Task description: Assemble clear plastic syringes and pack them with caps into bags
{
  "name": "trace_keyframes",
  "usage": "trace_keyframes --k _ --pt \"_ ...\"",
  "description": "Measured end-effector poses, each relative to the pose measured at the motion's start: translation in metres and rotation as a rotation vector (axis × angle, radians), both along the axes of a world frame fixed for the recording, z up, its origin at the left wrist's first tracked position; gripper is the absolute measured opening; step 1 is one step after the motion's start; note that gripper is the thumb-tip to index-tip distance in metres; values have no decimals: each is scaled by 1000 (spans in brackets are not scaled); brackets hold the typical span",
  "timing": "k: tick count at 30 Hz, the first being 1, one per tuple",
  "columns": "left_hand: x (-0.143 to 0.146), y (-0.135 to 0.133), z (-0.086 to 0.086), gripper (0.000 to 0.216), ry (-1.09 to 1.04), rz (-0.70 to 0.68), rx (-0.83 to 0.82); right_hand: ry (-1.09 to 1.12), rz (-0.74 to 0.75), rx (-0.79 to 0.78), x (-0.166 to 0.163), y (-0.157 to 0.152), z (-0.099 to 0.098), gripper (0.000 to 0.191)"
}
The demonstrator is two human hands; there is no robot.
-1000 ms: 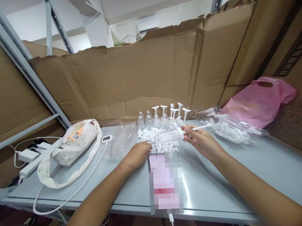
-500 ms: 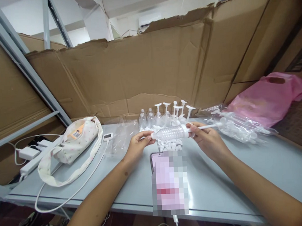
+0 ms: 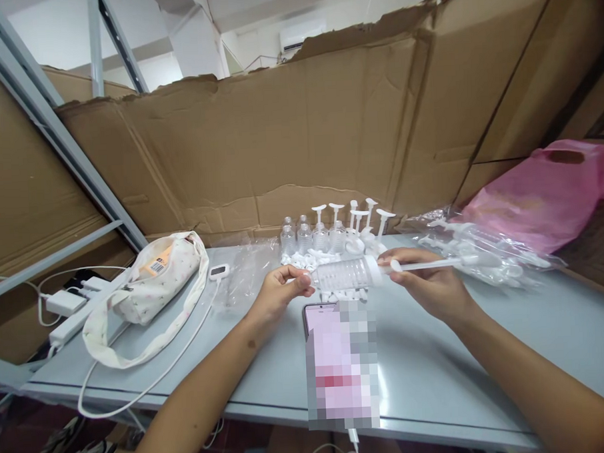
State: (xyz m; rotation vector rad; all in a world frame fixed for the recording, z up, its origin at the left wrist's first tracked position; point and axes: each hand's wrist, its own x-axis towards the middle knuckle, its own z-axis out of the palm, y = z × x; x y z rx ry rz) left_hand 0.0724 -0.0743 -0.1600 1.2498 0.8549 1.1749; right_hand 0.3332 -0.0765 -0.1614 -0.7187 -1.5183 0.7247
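Observation:
A clear ribbed plastic syringe [image 3: 341,275] with a white collar and a long white plunger [image 3: 426,265] lies sideways in the air between my hands. My left hand [image 3: 280,295] pinches its narrow tip, where a small white piece shows at the fingertips. On the right, my right hand [image 3: 429,286] is closed around the collar end and plunger, with the thumb in front. Behind the held syringe lies a pile of small white caps [image 3: 311,258]. Several similar clear bodies [image 3: 305,238] stand upright at the back, some with T-shaped white plunger handles [image 3: 385,215] sticking up.
A blurred-out phone [image 3: 316,313] lies in front on the grey table [image 3: 228,380]. To the left are a cloth bag [image 3: 149,286], a cable and a power strip [image 3: 80,316]. A clear bag of white parts [image 3: 483,252] and a pink bag [image 3: 535,196] lie right. Cardboard [image 3: 278,141] walls the back.
The collar end has come slightly nearer, and the right hand has shifted its grip, the thumb now in front of the plunger. The left hand stays at the tip.

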Motion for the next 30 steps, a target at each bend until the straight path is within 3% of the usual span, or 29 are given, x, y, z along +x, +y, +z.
trace_keyframes --k 3,8,12,15,18,21,24,30 --pt "2 -3 -2 34 82 34 100 -20 -1 -7 0 -2 2 15" --pt "-2 -12 -4 18 404 206 677 201 -50 -267 -11 -4 4 26" --pt "-11 -13 -3 8 665 150 898 286 77 -424 -18 -9 9 23" --pt "-12 -12 -3 6 707 119 940 273 143 -487 -19 -13 13 25" --pt "-7 -11 -3 20 683 156 834 268 93 -463 -16 -13 13 24" --pt "-4 -10 0 43 701 19 603 189 -10 -332 -9 -10 11 22" --pt "-4 -9 2 37 851 -97 532 4 -82 -217 -5 -9 10 21" --pt "-1 -8 -6 29 1106 65 649 -77 -51 -163 -12 -14 14 21"
